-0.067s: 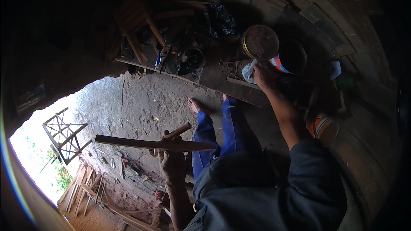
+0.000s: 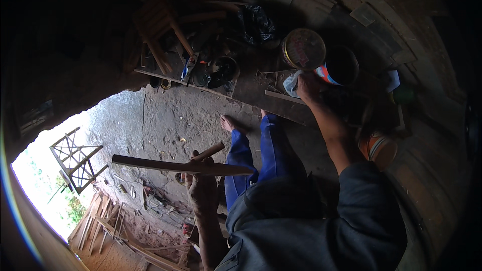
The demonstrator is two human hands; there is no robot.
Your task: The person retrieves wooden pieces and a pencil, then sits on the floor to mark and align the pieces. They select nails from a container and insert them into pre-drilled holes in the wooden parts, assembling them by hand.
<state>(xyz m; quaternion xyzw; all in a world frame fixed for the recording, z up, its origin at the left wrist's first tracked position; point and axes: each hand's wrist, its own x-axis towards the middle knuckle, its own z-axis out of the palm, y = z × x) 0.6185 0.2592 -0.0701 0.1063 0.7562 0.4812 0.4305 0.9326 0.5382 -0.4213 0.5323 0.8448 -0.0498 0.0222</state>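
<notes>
My left hand (image 2: 203, 193) is closed round a wooden piece (image 2: 155, 164): a long, narrow strip with a shorter stick crossing it, held level before my lap. Over the bench, my right hand (image 2: 309, 88) grips a pale, crumpled cloth (image 2: 291, 84); the fingertips are partly lost in shadow. Just beyond that hand stands a round tin (image 2: 304, 48) with its lid on. To its right is an open can (image 2: 326, 73) with a red, white and blue side and a dark inside.
The dark bench (image 2: 251, 93) carries a black open pot (image 2: 223, 71), a tube (image 2: 189, 66) and a black plastic bag (image 2: 257, 24). A slatted wooden chair (image 2: 159, 30) stands far left. An orange bucket (image 2: 377, 150) is at right. Planks (image 2: 100, 223) lie lower left, near a wooden frame (image 2: 78, 160).
The left end of the wooden piece has risen slightly in my left hand. My right hand stays on the cloth with hardly any shift.
</notes>
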